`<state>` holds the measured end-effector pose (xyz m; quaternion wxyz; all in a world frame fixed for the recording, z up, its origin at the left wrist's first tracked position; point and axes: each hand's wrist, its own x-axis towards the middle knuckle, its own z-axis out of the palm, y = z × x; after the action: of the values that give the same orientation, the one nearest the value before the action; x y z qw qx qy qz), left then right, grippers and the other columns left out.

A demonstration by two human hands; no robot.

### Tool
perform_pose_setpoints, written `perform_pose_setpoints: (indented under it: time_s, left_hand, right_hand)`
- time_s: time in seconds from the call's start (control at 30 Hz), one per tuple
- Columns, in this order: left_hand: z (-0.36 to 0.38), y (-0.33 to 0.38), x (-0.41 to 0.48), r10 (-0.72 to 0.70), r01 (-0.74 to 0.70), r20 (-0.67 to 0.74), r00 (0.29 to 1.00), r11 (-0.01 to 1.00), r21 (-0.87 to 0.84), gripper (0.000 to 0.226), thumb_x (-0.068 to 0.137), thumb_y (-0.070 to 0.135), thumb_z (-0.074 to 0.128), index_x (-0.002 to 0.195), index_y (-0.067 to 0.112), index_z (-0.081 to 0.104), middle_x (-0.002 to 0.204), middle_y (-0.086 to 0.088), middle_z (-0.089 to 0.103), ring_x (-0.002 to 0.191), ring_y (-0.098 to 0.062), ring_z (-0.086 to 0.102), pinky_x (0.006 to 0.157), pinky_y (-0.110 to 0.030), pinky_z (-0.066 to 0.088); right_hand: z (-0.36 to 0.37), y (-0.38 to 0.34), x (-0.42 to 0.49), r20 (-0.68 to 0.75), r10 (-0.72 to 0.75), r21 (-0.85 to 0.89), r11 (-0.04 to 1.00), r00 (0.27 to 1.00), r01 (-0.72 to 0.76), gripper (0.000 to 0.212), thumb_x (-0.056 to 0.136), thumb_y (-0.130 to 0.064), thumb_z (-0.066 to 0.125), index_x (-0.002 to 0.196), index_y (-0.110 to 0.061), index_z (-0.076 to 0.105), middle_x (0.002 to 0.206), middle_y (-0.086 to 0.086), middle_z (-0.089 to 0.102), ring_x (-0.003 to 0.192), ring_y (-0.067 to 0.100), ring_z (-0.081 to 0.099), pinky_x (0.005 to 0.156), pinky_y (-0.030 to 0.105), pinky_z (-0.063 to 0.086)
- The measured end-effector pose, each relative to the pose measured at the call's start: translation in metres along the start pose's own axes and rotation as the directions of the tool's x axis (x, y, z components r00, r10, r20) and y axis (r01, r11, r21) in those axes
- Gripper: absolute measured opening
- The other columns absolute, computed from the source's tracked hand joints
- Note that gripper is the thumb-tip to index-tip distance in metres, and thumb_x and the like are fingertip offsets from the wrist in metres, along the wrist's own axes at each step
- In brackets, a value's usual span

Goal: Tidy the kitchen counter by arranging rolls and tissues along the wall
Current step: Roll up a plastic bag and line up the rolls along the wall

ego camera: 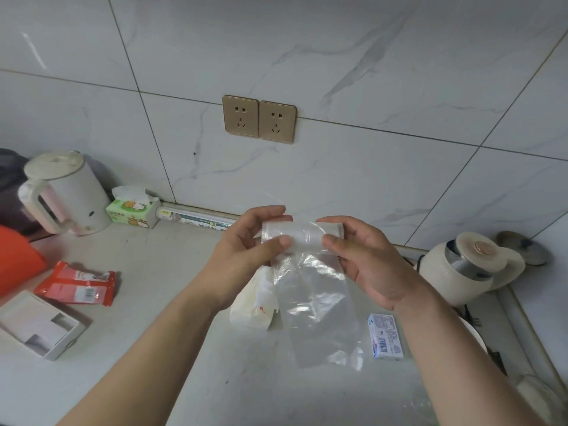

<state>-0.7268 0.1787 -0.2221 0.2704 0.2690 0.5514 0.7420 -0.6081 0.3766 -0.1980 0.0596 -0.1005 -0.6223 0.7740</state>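
Holding one clear bag roll (293,236), left hand (242,256), right hand (365,259), both grips clasped, two wall sockets (259,119)

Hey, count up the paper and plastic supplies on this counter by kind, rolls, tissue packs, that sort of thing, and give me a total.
Rolls: 2, the clear plastic bag roll held in both hands, and the boxed wrap roll along the wall
Tissue boxes: 1, green tissue box
Soft packs: 3, red pack, cream pack, small blue-white pack
Total: 6
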Motion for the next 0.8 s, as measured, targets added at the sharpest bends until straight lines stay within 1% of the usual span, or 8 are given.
perform_pose_setpoints:
  time_s: [0.1, 0.23, 0.33, 0.43, 0.53, 0.67, 0.73, 0.8]
  left_hand:
    - [-0.001, 0.0, 0.0, -0.043, 0.042, -0.057, 0.997, 0.999, -0.018, 0.039, 0.082, 0.039, 0.077, 0.119, 0.029, 0.07, 0.121, -0.001, 0.073, 0.1, -0.02, 0.072, 0.077, -0.036, 0.059]
    - [-0.006, -0.003, 0.001, 0.008, -0.011, -0.048, 0.999, 0.997, -0.075, 0.037, 0.083, 0.022, 0.081, 0.118, 0.019, 0.071, 0.118, -0.008, 0.075, 0.102, -0.022, 0.072, 0.081, -0.03, 0.058]
    - [-0.01, -0.005, 0.001, 0.055, -0.053, 0.02, 0.998, 0.995, -0.079, 0.042, 0.081, 0.012, 0.081, 0.121, 0.014, 0.069, 0.127, -0.011, 0.071, 0.116, -0.026, 0.067, 0.09, -0.032, 0.056]
    - [-0.011, -0.005, 0.001, 0.04, -0.039, 0.028, 0.999, 0.998, -0.044, 0.047, 0.078, 0.013, 0.081, 0.123, 0.017, 0.069, 0.13, -0.006, 0.069, 0.117, -0.022, 0.066, 0.093, -0.036, 0.056]
    - [-0.009, -0.002, 0.002, -0.094, 0.094, 0.007, 0.996, 0.988, -0.122, 0.044, 0.079, 0.028, 0.081, 0.121, 0.017, 0.071, 0.126, -0.005, 0.071, 0.109, -0.024, 0.07, 0.087, -0.041, 0.06]
    - [-0.006, -0.002, 0.001, -0.142, 0.139, -0.025, 0.99, 0.987, -0.082, 0.041, 0.076, 0.034, 0.084, 0.113, 0.019, 0.074, 0.106, -0.011, 0.074, 0.095, -0.027, 0.073, 0.079, -0.038, 0.061]
    - [-0.005, -0.002, 0.0, -0.101, 0.099, -0.038, 0.994, 0.994, -0.048, 0.039, 0.073, 0.029, 0.086, 0.109, 0.019, 0.075, 0.096, -0.005, 0.075, 0.089, -0.027, 0.074, 0.079, -0.038, 0.061]
    - [-0.006, -0.002, 0.0, -0.065, 0.064, -0.049, 0.997, 0.997, -0.037, 0.04, 0.072, 0.026, 0.088, 0.108, 0.018, 0.075, 0.099, -0.006, 0.076, 0.09, -0.027, 0.073, 0.08, -0.038, 0.061]
  right_hand:
    - [0.0, 0.001, 0.0, 0.028, -0.024, 0.014, 1.0, 0.999, 0.024, 0.04, 0.084, -0.006, 0.07, 0.122, -0.017, 0.065, 0.108, 0.002, 0.07, 0.096, 0.02, 0.069, 0.08, 0.028, 0.056]
    - [0.002, 0.001, 0.002, 0.007, 0.022, 0.024, 0.999, 1.0, -0.022, 0.044, 0.085, -0.016, 0.072, 0.127, -0.019, 0.062, 0.119, 0.008, 0.068, 0.104, 0.026, 0.068, 0.083, 0.039, 0.057]
    - [0.006, -0.001, 0.004, -0.055, 0.072, -0.046, 0.996, 0.996, -0.074, 0.035, 0.086, -0.034, 0.072, 0.117, -0.018, 0.069, 0.107, 0.014, 0.071, 0.094, 0.029, 0.068, 0.075, 0.041, 0.058]
    - [0.007, 0.001, 0.004, -0.093, 0.006, -0.097, 0.995, 0.996, -0.015, 0.029, 0.084, -0.03, 0.077, 0.107, -0.013, 0.073, 0.097, 0.012, 0.07, 0.088, 0.025, 0.065, 0.073, 0.034, 0.057]
    - [0.004, 0.002, 0.003, -0.075, -0.046, -0.11, 0.993, 0.996, 0.037, 0.026, 0.082, -0.021, 0.079, 0.107, -0.016, 0.074, 0.086, -0.002, 0.068, 0.085, 0.014, 0.065, 0.077, 0.032, 0.056]
    - [0.002, 0.004, 0.002, -0.036, -0.072, -0.104, 0.992, 0.997, 0.068, 0.032, 0.077, -0.014, 0.075, 0.108, -0.017, 0.073, 0.111, 0.019, 0.068, 0.099, 0.023, 0.065, 0.094, 0.041, 0.052]
    - [0.002, 0.004, 0.002, -0.041, -0.065, -0.08, 0.995, 0.997, 0.062, 0.037, 0.075, -0.014, 0.076, 0.112, -0.018, 0.071, 0.121, 0.018, 0.067, 0.104, 0.024, 0.065, 0.095, 0.04, 0.053]
    - [0.003, 0.005, 0.003, -0.065, -0.011, -0.086, 0.996, 0.998, 0.005, 0.046, 0.075, -0.031, 0.079, 0.118, -0.022, 0.068, 0.122, 0.01, 0.068, 0.109, 0.023, 0.066, 0.095, 0.04, 0.055]
